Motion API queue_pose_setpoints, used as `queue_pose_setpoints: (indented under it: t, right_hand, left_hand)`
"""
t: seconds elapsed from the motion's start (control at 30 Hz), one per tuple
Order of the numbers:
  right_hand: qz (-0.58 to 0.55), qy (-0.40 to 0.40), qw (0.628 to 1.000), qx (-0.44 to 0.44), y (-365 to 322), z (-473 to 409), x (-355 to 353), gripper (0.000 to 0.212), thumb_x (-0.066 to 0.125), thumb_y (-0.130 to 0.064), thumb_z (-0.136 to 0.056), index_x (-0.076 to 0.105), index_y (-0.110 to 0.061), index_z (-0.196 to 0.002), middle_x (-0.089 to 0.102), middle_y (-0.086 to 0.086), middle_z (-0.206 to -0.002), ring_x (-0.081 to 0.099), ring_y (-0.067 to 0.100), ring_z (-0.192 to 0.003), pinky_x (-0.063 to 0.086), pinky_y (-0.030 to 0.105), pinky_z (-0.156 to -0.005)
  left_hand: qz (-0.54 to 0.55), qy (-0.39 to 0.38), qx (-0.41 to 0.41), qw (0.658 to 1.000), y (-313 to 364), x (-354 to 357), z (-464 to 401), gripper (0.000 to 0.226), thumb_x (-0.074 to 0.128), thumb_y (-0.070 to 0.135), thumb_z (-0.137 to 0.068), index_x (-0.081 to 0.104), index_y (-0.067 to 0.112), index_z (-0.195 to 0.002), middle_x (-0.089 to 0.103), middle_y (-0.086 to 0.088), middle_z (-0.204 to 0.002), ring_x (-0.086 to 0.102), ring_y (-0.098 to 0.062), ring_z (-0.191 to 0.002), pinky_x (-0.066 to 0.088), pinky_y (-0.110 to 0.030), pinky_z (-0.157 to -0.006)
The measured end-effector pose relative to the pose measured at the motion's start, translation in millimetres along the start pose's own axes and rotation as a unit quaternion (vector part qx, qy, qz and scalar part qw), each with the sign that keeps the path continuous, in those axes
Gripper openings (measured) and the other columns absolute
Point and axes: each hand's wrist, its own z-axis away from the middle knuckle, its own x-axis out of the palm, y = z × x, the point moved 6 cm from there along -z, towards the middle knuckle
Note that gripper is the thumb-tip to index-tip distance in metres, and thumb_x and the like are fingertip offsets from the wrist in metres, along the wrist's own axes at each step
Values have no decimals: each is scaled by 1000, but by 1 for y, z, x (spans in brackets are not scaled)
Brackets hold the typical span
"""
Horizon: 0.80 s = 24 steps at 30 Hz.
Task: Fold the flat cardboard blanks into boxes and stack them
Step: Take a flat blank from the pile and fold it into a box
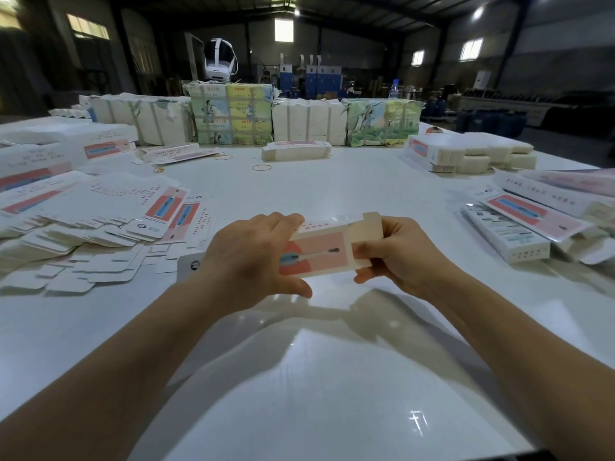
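Both hands are on one carton [316, 252], held just above the bench [332, 194], near centre. Left hand [253, 257] wraps the carton's left end: fingers curled over the far top edge, thumb under the near edge. Right hand [399, 254] pinches the right end, thumb and fingertips on the plain end flap [367, 227], which stands up, not tucked. I read both hands as closed on the carton, not loose.

Key relation: the carton's long axis runs left-right, straight between the hands, printed pink face toward me. The open end points at the right hand, so I'd say the right hand does the flap tuck while the left only braces. I can't see the left end behind the left hand, so I can't tell if it is closed.

Outward: loose flat blanks [109, 224] are fanned on the bench just left of the left hand, so that hand is nearer for the next pick. Folded boxes [522, 224] lie on the right, nearer the right hand; I'd guess that's the stack side. Further off, a small banded pile [296, 150] is far centre, another pile [472, 156] far right, and wrapped bundles [233, 114] line the far edge. Rubber bands [261, 167] lie loose on the far bench.
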Motion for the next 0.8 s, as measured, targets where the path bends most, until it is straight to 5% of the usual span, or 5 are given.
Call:
queue_pose_setpoints:
  t: [0.17,0.27,0.4,0.6,0.8]
  right_hand:
    - [-105,125,983,-88,-8,2,-10,20,57,0,-89,61,-13,-103,66,8,-73,61,18,-53,56,32,-52]
    - [43,250,941,-225,-22,20,-17,21,55,-3,-90,65,-21,-92,60,0,-73,57,14,-54,52,30,-49]
    - [201,193,918,-283,-21,25,15,28,55,-1,-92,67,-13,-113,55,-7,-87,55,14,-70,51,38,-60]
    - [270,181,893,-310,-23,34,26,22,59,-6,-89,72,-11,-106,52,-2,-89,51,11,-83,40,16,-71]
    - [351,136,848,-373,-35,38,30,15,56,-11,-81,68,-5,-85,42,6,-143,26,26,-139,18,57,-111]
  left_hand:
    - [81,28,-90,992,-21,-3,0,73,63,70,-64,52,23,-118,65,2,-105,52,-16,-70,46,-27,-58]
    - [113,28,-132,984,-32,-4,1,82,51,77,-56,52,23,-118,64,2,-105,55,-15,-69,49,-24,-56]
    - [123,31,-140,982,-31,-5,0,84,48,79,-53,53,23,-116,63,2,-103,58,-17,-69,56,-32,-60]
    - [137,-8,-109,985,-18,2,-1,86,48,78,-53,50,24,-121,62,0,-112,60,-20,-78,58,-36,-67]
    - [203,-42,-68,976,-13,3,0,83,59,70,-56,49,27,-126,61,2,-112,58,-15,-77,51,-18,-65]
